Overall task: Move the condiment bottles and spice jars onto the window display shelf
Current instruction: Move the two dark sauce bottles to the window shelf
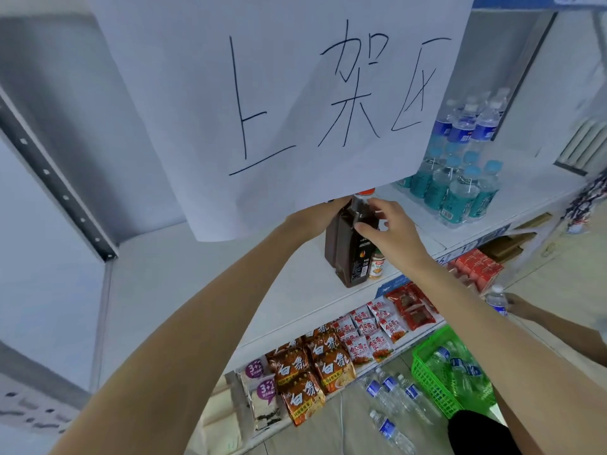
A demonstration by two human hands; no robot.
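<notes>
A large dark brown condiment bottle (345,254) with a red cap stands upright on the white shelf (203,277). My left hand (315,218) wraps its upper part from the left, partly hidden behind a hanging paper sign. My right hand (391,224) grips the bottle's handle near the neck from the right. A small spice jar (377,265) with an orange label stands right beside the bottle's base, near the shelf's front edge.
A big paper sign (279,103) hangs in front of the shelf. Water bottles (460,178) crowd the shelf's right end. Snack packets (328,366) fill the lower shelf. A green basket (427,372) and loose bottles sit on the floor. Another person's hand (519,305) holds a bottle at right.
</notes>
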